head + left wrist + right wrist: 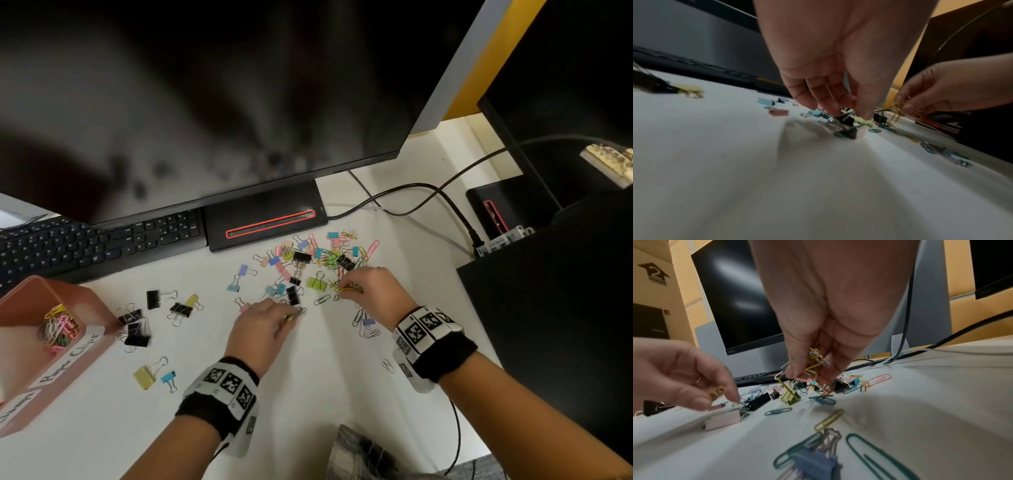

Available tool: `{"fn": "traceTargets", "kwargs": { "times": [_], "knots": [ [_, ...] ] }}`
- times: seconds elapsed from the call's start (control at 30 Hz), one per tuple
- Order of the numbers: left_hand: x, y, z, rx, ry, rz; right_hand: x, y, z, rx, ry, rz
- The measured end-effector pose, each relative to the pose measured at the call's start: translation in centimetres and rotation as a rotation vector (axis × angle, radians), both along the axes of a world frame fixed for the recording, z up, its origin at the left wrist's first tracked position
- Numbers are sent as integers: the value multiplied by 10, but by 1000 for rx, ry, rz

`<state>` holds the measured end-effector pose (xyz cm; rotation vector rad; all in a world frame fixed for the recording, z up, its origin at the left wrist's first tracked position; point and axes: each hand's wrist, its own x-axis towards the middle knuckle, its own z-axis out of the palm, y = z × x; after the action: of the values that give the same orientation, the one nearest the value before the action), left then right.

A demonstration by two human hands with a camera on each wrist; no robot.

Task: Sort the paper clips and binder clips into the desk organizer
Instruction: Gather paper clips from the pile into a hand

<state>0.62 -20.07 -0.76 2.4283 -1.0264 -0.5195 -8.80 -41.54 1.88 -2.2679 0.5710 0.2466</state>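
I have both hands down on the white desk [325, 383], in the middle of the head view, working at the lower edge of the scattered pile of clips [315, 263]. My right hand [371, 286] pinches a small bunch of yellow paper clips [346, 289] between thumb and fingertips; the right wrist view shows that bunch [815, 363] hanging from the closed fingers, with a white clip end sticking out on its left. My left hand [263, 329] has its fingers curled, and a single yellow paper clip [716, 391] sits pinched between thumb and forefinger, seen at the left of the right wrist view. The left fingertips [830, 107] reach down to the desk just beside a black binder clip [293, 295]; I cannot tell whether they touch it.

The desk organizer [44, 346], a pink box, stands at the lower left of the head view, well apart from both hands. One of its compartments holds a heap of coloured paper clips [60, 329], and a label reading "Paper Clips" [72, 359] is stuck on its front wall. Black binder clips [135, 329] lie on the desk just to the right of it. A keyboard [96, 245] and a monitor [205, 96] fill the upper left of the frame.
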Motion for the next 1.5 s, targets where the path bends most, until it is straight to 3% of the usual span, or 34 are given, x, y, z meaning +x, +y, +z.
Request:
{"fn": "traceTargets", "kwargs": {
  "times": [0.17,0.53,0.83,0.97,1.07,1.2,1.37,1.5],
  "knots": [
    [-8,-20,-11,37,-8,82,-1,5,11,47,-2,-12],
    [-6,-13,-15,-12,-80,59,-10,16,18,4,-48,-38],
    [8,15,7,-198,299,268,15,54,29,-42,-165,41],
    [24,47,27,-245,300,332,45,88,42,-33,-243,85],
    [51,89,53,-269,188,391,76,123,55,1,-268,144],
    [102,172,90,-136,4,462,129,188,77,19,-333,267],
    [145,247,110,-100,36,725,201,286,93,93,-385,366],
    [157,266,106,-73,103,714,233,327,85,124,-238,382]
  ]
}}
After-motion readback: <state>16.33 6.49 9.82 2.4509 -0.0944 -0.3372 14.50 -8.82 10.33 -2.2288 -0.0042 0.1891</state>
